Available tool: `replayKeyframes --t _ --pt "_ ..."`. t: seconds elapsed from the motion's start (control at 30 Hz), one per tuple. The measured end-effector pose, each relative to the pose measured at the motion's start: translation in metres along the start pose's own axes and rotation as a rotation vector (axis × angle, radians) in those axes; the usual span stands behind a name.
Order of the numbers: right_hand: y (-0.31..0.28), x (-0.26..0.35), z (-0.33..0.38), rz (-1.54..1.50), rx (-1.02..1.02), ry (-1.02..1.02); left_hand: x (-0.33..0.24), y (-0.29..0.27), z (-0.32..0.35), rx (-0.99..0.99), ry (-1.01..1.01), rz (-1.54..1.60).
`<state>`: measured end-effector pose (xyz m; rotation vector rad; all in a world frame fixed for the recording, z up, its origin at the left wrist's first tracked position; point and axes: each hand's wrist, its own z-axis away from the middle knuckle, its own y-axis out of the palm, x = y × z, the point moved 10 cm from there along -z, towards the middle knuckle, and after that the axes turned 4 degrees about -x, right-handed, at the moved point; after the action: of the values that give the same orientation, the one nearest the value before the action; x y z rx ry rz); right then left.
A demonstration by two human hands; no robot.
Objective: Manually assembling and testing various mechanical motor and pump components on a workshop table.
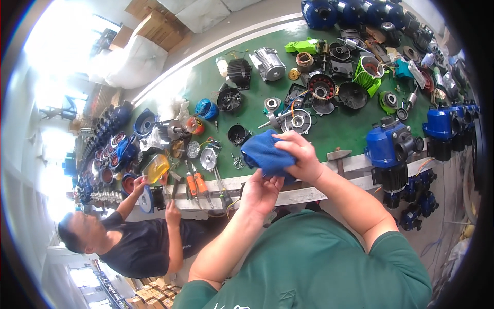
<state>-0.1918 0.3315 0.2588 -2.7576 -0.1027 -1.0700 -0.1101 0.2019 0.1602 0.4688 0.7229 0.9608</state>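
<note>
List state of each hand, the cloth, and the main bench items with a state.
left hand: under the cloth, gripping it
right hand: on top of the cloth, closed over it
blue cloth: bunched, held above the bench edge
hammer: lying flat on the bench, untouched
blue pump: assembled, upright at the bench edge
green motor housing: open, lying on its side
co-worker's hand: touching a part at the bench

I stand at a long green workbench (pixel 206 82) on a grey concrete floor (pixel 247 23); glaring daylight floods from my left.
</note>
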Motion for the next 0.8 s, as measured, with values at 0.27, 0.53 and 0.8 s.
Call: replayKeyframes --t 0.27,0.53,0.8 --pt "-0.044 -0.108 0.014 0.215 -0.053 0.589 -0.006 0.019 0.024 0.205 0.067 -0.239" --pt "-0.004 0.0 -0.023 -0.334 0.212 0.494 -0.013 0.019 0.026 0.301 0.095 -0.387" --pt "0.003 -0.018 -0.001 0.087 0.293 0.374 -0.001 0.01 0.045 0.288 0.1 -0.514"
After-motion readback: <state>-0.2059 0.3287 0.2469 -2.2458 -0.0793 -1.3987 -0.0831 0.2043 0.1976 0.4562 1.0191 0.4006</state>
